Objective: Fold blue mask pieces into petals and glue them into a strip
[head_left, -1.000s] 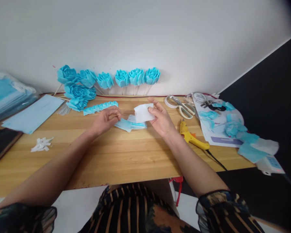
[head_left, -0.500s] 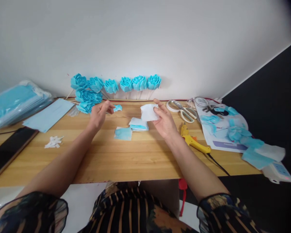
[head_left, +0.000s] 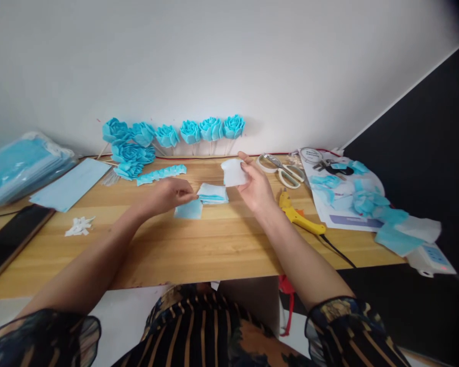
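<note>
My right hand (head_left: 257,183) pinches a white fabric square (head_left: 234,173) between thumb and fingers, held up above the table. My left hand (head_left: 174,194) is closed, its fingertips at the left edge of a small stack of white and blue fabric squares (head_left: 213,194). Whether anything is between those fingertips I cannot make out. Just below them lies a single light-blue square (head_left: 188,210). Behind the left hand stretches a row of folded blue petals (head_left: 161,174), flat on the wood.
Blue fabric roses (head_left: 190,132) on sticks lean along the wall. Scissors (head_left: 283,171) and a yellow glue gun (head_left: 302,216) lie at right, beside a paper sheet (head_left: 336,219) with blue scraps. At left are packed blue masks (head_left: 23,165), a phone (head_left: 15,239) and white scraps (head_left: 79,226).
My left hand has moved right and nearer me, from beside the petal row to the stack, uncovering the row. The right hand keeps the white square. The view has shifted slightly.
</note>
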